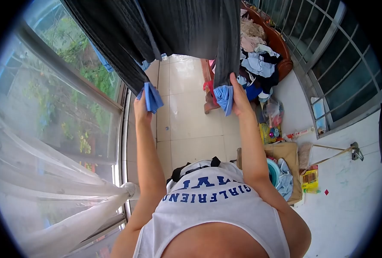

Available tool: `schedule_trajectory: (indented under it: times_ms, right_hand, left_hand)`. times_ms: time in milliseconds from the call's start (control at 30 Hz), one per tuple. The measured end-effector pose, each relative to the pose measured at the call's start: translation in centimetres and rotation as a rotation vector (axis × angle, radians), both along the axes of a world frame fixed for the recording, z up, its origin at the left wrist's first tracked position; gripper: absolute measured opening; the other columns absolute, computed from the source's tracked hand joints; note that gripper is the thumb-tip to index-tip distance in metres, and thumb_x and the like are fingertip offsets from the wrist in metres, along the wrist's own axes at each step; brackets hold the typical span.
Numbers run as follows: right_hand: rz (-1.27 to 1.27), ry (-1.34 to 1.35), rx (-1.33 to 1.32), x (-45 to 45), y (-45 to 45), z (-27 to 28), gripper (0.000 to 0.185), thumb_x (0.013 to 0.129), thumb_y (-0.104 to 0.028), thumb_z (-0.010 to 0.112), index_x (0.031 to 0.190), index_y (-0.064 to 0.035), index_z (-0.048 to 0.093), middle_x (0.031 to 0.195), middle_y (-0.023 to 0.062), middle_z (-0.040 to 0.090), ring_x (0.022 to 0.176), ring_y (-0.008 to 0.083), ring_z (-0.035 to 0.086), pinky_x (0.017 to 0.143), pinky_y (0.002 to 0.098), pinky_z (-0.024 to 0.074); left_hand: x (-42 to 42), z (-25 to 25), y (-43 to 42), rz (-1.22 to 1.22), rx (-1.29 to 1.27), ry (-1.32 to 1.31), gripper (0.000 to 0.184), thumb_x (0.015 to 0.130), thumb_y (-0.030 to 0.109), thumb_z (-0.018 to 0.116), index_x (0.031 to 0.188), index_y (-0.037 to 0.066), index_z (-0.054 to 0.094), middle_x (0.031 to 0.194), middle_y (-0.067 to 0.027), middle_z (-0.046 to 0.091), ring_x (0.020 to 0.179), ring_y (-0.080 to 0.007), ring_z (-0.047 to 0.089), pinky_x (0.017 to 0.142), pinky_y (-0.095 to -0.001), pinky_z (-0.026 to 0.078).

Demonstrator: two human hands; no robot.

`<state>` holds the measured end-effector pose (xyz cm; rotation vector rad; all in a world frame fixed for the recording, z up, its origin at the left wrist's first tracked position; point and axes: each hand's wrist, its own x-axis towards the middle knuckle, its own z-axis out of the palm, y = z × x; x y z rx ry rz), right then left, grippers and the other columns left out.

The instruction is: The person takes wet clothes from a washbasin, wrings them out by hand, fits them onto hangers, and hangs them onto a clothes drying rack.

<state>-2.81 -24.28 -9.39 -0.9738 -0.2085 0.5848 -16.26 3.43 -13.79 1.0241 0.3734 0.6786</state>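
Note:
A dark grey garment (186,30) hangs in front of me from above the top of the view. Two long, narrow parts, which look like sleeves, come down towards me and end in blue striped cuffs. My left hand (142,111) is closed on the left cuff (154,99), which flares out past the fingers. On the other side, my right hand (241,102) grips the right cuff (223,99), bunched in folds, with the thumb pointing up along the dark cloth. Both arms reach forward, well apart. The garment's upper end is out of view.
Windows with a knotted white curtain (130,190) line the left. A wooden bench (286,64) piled with clothes (259,66) stands at the right, below a barred window (350,64). Nearer are a cardboard box (281,150) and a teal basin (273,172). Tiled floor (191,116) lies below.

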Motion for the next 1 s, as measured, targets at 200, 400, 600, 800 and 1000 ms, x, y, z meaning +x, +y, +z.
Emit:
schedule_trajectory:
  times_ms: [200, 400, 600, 800, 1000]
  right_hand:
    - [0.023, 0.027, 0.055, -0.6, -0.7, 0.4, 0.068, 0.086, -0.056, 0.046, 0.123, 0.0016, 0.047, 0.109, 0.0053, 0.06, 0.089, 0.014, 0.059, 0.082, 0.0282, 0.0456]
    - [0.029, -0.055, 0.102, -3.1, -0.9, 1.4, 0.062, 0.092, -0.051, 0.036, 0.123, 0.0019, 0.045, 0.112, 0.0132, 0.058, 0.099, 0.02, 0.058, 0.088, 0.0315, 0.0439]
    - [0.059, -0.014, 0.3, -6.0, -1.0, 3.0, 0.058, 0.093, -0.047, 0.034, 0.121, 0.0016, 0.047, 0.114, 0.0119, 0.058, 0.099, 0.0201, 0.058, 0.087, 0.031, 0.0442]
    - [-0.155, 0.076, 0.208, -7.2, -0.8, 2.1, 0.049, 0.089, -0.047, 0.046, 0.119, -0.0081, 0.048, 0.104, 0.0052, 0.062, 0.085, 0.0168, 0.061, 0.073, 0.0303, 0.0471]
    - [-0.211, 0.035, 0.25, -9.6, 0.7, 1.1, 0.055, 0.081, -0.04, 0.063, 0.118, -0.0011, 0.05, 0.103, 0.0083, 0.06, 0.088, 0.0163, 0.059, 0.077, 0.0303, 0.0476]
  left_hand:
    - [0.6, -3.1, -6.9, 0.223, 0.05, 0.489, 0.053, 0.078, 0.035, 0.067, 0.118, 0.007, 0.045, 0.108, -0.0025, 0.057, 0.096, -0.0161, 0.054, 0.082, -0.0335, 0.041]
    - [1.9, 3.4, -17.1, 0.02, 0.521, -0.043, 0.03, 0.079, 0.006, 0.064, 0.107, 0.004, 0.051, 0.105, -0.0058, 0.058, 0.095, -0.0202, 0.057, 0.08, -0.029, 0.045]
    - [0.7, 5.4, -17.1, 0.146, 1.277, -0.105, 0.022, 0.074, -0.001, 0.064, 0.095, 0.003, 0.06, 0.089, -0.007, 0.06, 0.08, -0.0185, 0.057, 0.073, -0.0281, 0.045]
    - [-2.0, 4.2, -14.7, -0.108, -0.052, -0.182, 0.025, 0.092, 0.018, 0.048, 0.109, 0.001, 0.055, 0.098, -0.0054, 0.062, 0.088, -0.0149, 0.059, 0.079, -0.0275, 0.047]
    - [-6.3, 3.4, -15.1, -0.367, -0.366, -0.14, 0.026, 0.091, 0.02, 0.048, 0.113, 0.007, 0.048, 0.11, -0.0042, 0.057, 0.097, -0.0183, 0.057, 0.088, -0.0345, 0.046]
